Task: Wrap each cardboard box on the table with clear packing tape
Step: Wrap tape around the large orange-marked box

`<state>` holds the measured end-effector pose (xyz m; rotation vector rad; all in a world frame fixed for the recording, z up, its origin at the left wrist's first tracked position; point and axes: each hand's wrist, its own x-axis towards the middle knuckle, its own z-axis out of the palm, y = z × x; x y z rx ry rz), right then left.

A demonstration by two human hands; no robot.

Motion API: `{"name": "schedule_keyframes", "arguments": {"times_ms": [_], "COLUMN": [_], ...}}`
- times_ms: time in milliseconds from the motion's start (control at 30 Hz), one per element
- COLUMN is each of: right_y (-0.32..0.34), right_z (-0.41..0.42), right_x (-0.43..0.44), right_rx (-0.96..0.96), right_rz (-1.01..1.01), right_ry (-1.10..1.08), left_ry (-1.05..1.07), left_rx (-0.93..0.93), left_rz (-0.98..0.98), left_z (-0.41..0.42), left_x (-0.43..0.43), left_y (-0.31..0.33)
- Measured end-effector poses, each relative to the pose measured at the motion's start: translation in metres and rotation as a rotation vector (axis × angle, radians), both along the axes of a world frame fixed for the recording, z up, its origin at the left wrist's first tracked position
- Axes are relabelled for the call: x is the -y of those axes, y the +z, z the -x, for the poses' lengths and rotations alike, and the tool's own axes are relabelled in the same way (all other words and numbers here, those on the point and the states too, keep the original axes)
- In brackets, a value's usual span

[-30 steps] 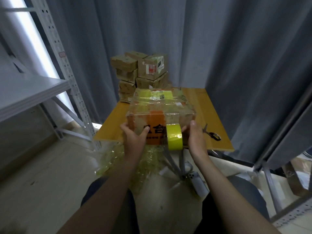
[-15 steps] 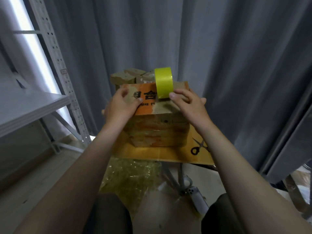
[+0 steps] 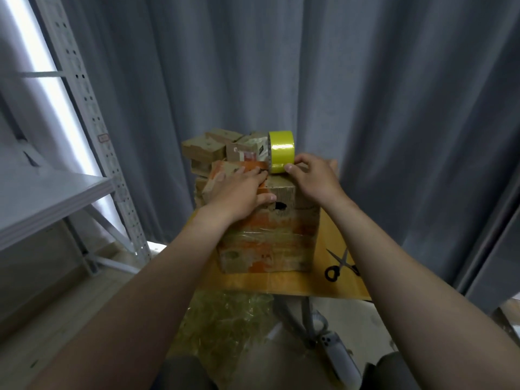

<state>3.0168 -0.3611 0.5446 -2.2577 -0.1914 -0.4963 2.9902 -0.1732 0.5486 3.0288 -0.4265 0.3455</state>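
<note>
Right grip (image 3: 315,178) pinches tape roll (image 3: 281,149), upright at far top edge of box (image 3: 270,240); left grip (image 3: 242,192) lies flat just beside.

No readable text, label on small box (image 3: 245,152) too blurred

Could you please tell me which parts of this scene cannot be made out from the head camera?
All in the head view:
- Where the tape leaves the yellow tape roll: covered by the right hand and left hand.
- Far side of the cardboard box: hidden by its own body.
- Scissors: partly behind the right forearm.
- Stacked boxes: lower ones hidden by the front box, and the labels are too small to read.
</note>
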Motion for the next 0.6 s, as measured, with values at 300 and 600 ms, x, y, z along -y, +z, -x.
{"name": "schedule_keyframes", "arguments": {"times_ms": [300, 600], "right_y": [0.038, 0.01], "right_z": [0.025, 0.087], "right_x": [-0.015, -0.02], "right_rx": [-0.088, -0.11], "right_rz": [-0.482, -0.44], "right_ry": [0.184, 0.1], "left_ry": [-0.022, -0.013], "left_rx": [0.022, 0.014], "left_rz": [0.105, 0.036], "left_z": [-0.014, -0.023], "left_x": [-0.003, -0.004], "left_y": [0.002, 0.003]}}
